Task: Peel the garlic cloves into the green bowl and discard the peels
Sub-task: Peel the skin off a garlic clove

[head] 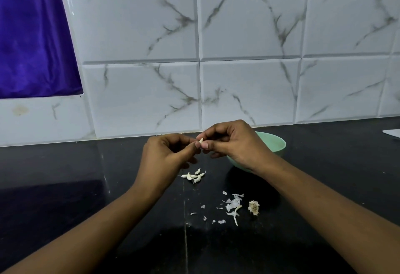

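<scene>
Two bare arms, the left forearm (93,221) and the right forearm (324,198), reach in from the near edge over a black table (65,165). A purple cloth (32,35) hangs at far left beside the marbled wall tiles (249,79).

The left hand (164,154) and the right hand (233,144) meet in mid-air, both with fingers curled, pinching one small garlic clove (201,140) between their fingertips. Below the left hand lies a small heap of cloves (193,176) that look unpeeled. Nearer the camera and to the right, loose peels (232,205) are scattered on the table, with the dry root stub (253,207) just beside them. The green bowl (275,144) stands behind the right hand, which hides much of it; what it holds cannot be seen.

The clove is held over bare table to the left of the bowl, not over it. If the tiny clove pops out of its skin, it will likely drop onto the table or among the unpeeled heap. The right wrist, hanging close to the bowl's rim, could also nudge it.
</scene>
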A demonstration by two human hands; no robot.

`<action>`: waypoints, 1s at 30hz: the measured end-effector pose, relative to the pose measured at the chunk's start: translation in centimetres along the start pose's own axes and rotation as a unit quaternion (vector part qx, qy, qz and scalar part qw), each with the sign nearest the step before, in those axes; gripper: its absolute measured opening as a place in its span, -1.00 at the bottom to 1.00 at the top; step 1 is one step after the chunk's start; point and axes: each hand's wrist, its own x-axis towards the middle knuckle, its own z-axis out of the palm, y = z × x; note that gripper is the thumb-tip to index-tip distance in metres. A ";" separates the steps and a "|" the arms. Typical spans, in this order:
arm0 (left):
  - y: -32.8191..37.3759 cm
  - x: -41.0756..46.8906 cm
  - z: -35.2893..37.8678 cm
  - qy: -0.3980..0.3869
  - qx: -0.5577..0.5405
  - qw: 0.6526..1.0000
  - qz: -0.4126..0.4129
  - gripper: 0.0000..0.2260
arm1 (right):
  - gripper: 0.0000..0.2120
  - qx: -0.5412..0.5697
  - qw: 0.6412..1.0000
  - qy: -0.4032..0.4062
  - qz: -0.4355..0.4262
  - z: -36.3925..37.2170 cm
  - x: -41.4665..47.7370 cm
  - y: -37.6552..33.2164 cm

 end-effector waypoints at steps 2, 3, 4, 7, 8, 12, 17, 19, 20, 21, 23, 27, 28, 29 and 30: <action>0.0 0.0 0.0 -0.003 -0.028 0.999 -0.024 -0.93 | -0.89 -0.048 0.998 0.020 -0.028 0.2 -0.2 -0.1; 0.0 0.0 0.0 -0.007 -0.051 0.998 -0.041 -0.90 | -0.89 -0.079 0.995 0.031 -0.050 0.3 -0.3 -0.1; 0.1 0.1 0.1 -0.010 -0.075 0.995 -0.060 -0.88 | -0.89 -0.108 0.991 0.040 -0.073 0.4 -0.4 -0.2; 0.2 0.1 0.2 -0.021 -0.123 0.986 -0.107 -0.86 | -0.90 -0.147 0.980 0.053 -0.119 0.7 -0.7 -0.2; 0.2 0.1 0.2 -0.023 -0.133 0.984 -0.119 -0.87 | -0.91 -0.142 0.981 0.054 -0.123 0.7 -0.7 -0.2; 0.1 0.2 0.3 -0.023 -0.154 0.976 -0.150 -0.91 | -0.91 -0.136 0.982 0.053 -0.120 0.8 -0.7 0.0; 0.0 0.2 0.4 -0.014 -0.156 0.974 -0.162 -0.87 | -0.92 -0.097 0.991 0.048 -0.084 0.9 -0.5 0.5; -0.1 0.3 0.4 -0.007 -0.151 0.976 -0.159 -0.87 | -0.91 -0.050 0.996 0.039 -0.062 0.9 -0.4 0.6; -0.2 0.3 0.4 -0.004 -0.146 0.977 -0.156 -0.88 | -0.90 -0.022 0.998 0.032 -0.050 0.9 -0.4 0.7; -0.2 0.3 0.4 -0.003 -0.141 0.978 -0.152 -0.88 | -0.89 0.007 0.999 0.025 -0.037 0.9 -0.4 0.7; -0.2 0.3 0.3 -0.009 -0.140 0.979 -0.150 -0.88 | -0.89 0.049 0.999 0.018 -0.014 0.9 -0.3 0.7; 0.0 0.3 0.2 -0.031 -0.147 0.977 -0.149 -0.89 | -0.90 0.035 0.999 0.024 -0.015 0.7 -0.2 0.8; 0.0 0.3 0.2 -0.031 -0.146 0.978 -0.148 -0.89 | -0.90 0.015 0.999 0.026 -0.025 0.7 -0.2 0.7; -0.1 0.3 0.2 -0.029 -0.144 0.978 -0.148 -0.89 | -0.91 -0.009 0.999 0.030 -0.037 0.7 -0.2 0.7; -0.1 0.4 0.2 -0.026 -0.142 0.978 -0.148 -0.88 | -0.91 -0.032 0.998 0.035 -0.049 0.7 -0.3 0.7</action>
